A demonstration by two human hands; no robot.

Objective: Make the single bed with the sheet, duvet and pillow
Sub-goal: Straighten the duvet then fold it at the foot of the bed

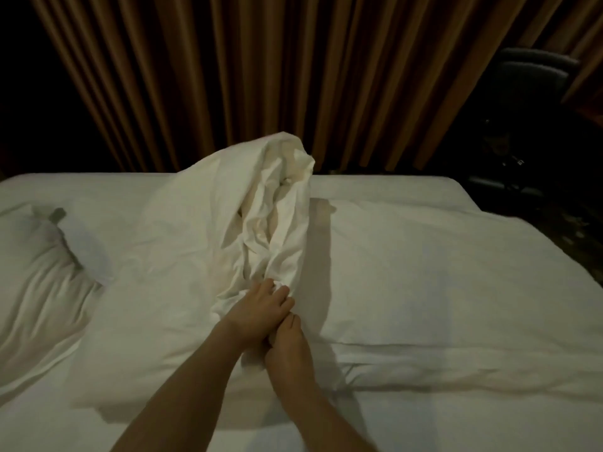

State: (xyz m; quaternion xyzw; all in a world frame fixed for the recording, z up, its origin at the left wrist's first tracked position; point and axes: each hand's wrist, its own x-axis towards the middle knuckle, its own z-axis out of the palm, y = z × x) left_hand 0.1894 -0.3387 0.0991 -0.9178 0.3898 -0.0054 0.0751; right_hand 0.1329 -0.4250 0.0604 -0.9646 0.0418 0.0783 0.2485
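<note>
We are leaning over the bed point(489, 429) and looking down at our two bare hands, which are sitting close together near the middle of the view. Our left hand point(261, 308) is gripping a bunched-up part of the white duvet point(261, 207), with the fingers curling into the cloth. Our right hand point(290, 350) is touching the left one, just at 5 o'clock from it, and its fingers are curling down onto the same bunch of cloth, though we cannot tell how much it is holding. From our hands the duvet is rising up in a crumpled hump toward 12 o'clock, and the rest of it is spreading out to 9 o'clock. A flat white pillow point(440, 282) is lying at 3 o'clock from our hands, right beside the hump. Another pillow point(42, 275), squashed and wrinkled, is sitting at 9 o'clock by the left edge. The white sheet point(391, 187) is showing along the far side of the bed. Brown curtains point(261, 76) are hanging behind the bed at 12 o'clock. A dark chair point(535, 79) is standing at 2 o'clock.
</note>
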